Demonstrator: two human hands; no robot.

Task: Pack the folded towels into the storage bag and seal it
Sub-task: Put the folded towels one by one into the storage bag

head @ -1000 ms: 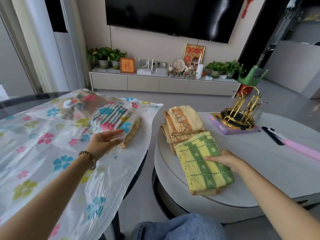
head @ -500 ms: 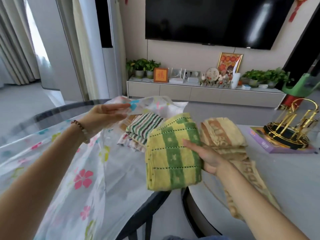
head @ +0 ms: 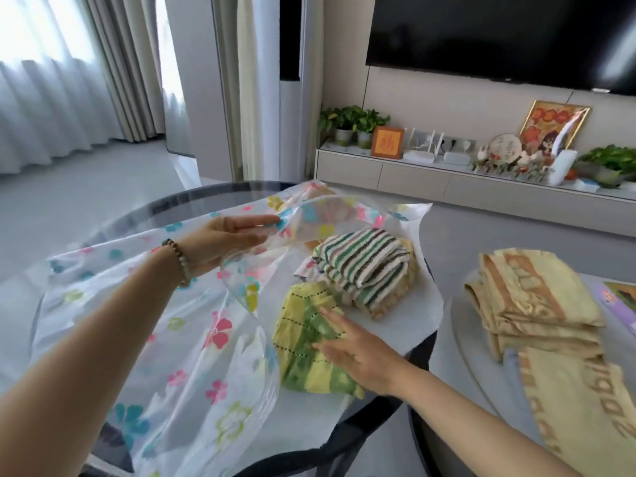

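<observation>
Storage bag (head: 192, 339): flowered film over left bench (head: 213, 194), mouth lifted.
Tan towels (head: 530, 297): stacked on right bench (head: 461, 332), unpacked.
Striped towel (head: 364, 259): inside the mouth, far side.
Green towel (head: 309, 339): airborne a moment ago, now laid inside, nearer.
Left hand (head: 223, 235): fingers pinch the upper flap.
Right hand (head: 361, 352): fingers flat, pressing the green towel.

Home living room. Upper right of frame: large wall-mounted television (head: 499, 36) above a long low cabinet (head: 413, 177) carrying potted plants (head: 347, 122), a small framed picture (head: 387, 142), a router (head: 421, 149) and ornaments. Upper left: floor-length curtains (head: 51, 98) across a bright window; round glass counter (head: 206, 194) in the foreground.
</observation>
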